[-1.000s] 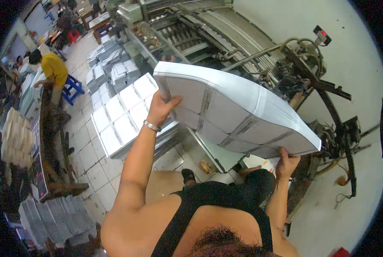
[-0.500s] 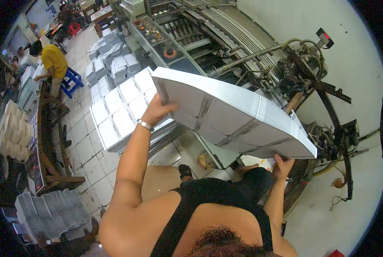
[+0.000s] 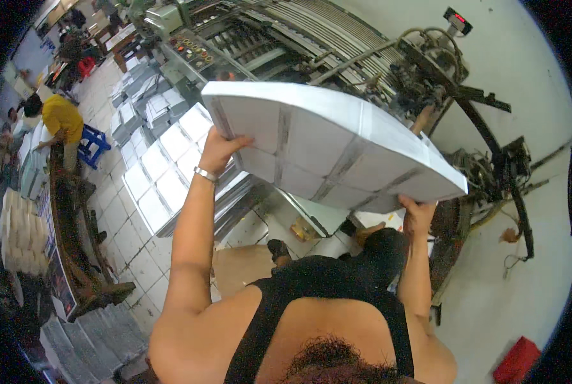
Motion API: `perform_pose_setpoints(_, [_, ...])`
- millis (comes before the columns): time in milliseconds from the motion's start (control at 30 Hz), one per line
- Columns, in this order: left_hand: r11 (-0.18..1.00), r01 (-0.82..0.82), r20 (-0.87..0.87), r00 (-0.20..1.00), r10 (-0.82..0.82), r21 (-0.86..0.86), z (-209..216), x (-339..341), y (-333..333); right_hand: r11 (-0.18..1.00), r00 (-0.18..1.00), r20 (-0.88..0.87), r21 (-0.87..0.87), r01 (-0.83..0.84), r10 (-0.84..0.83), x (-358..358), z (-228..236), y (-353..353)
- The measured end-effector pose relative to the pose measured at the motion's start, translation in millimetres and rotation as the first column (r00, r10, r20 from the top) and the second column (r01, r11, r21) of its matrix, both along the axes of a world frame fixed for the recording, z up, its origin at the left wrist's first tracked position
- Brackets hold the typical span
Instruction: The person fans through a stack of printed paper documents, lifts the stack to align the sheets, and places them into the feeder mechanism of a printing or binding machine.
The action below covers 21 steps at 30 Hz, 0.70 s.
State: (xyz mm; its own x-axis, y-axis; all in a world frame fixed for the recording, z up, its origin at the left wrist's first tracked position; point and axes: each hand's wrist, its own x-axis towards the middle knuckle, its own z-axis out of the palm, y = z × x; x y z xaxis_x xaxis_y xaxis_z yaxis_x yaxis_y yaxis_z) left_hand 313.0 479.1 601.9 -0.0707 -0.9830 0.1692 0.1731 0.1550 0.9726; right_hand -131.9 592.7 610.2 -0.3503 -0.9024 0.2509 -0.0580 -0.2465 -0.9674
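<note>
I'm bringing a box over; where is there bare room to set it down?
Bare floor tiles show between the white paper stack and the wooden bench on the left. Around the held paper sheaf it is crowded: the machine beyond, the white paper stack to its left.

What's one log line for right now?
left fingers: gripping paper stack, left end | right fingers: gripping lower edge | stack: bowed, tilted

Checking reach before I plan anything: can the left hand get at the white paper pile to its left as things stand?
Probably not: the left hand is holding up the big paper sheaf with the right hand. The white paper pile is partly uncovered, though its depth is hard to judge.
</note>
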Motion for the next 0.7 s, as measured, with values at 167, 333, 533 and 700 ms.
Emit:
perform_pose_setpoints(167, [0.994, -0.106, 0.022, 0.994, 0.106, -0.024, -5.7, -1.6, 4.0, 0.999, 0.999, 0.003, 0.037, 0.037, -0.037, -4.0, -12.6, 6.8])
perform_pose_setpoints(333, [0.918, -0.320, 0.028, 0.942, 0.335, -0.234, -17.9, 2.5, 29.0, 0.983, 0.982, -0.048, -0.012, 0.181, -0.182, 8.8, -9.2, 22.9])
perform_pose_setpoints(533, [0.942, -0.288, 0.197, 0.927, 0.320, -0.171, -14.2, -1.8, 42.0, 0.969, 0.969, -0.029, -0.036, 0.243, -0.244, 27.0, -9.0, 43.0])
perform_pose_setpoints(700, [0.981, -0.189, -0.090, 0.978, 0.186, -0.029, -24.0, 4.6, 18.1, 0.990, 0.990, -0.046, -0.048, 0.132, -0.134, 17.9, -4.9, 28.9])
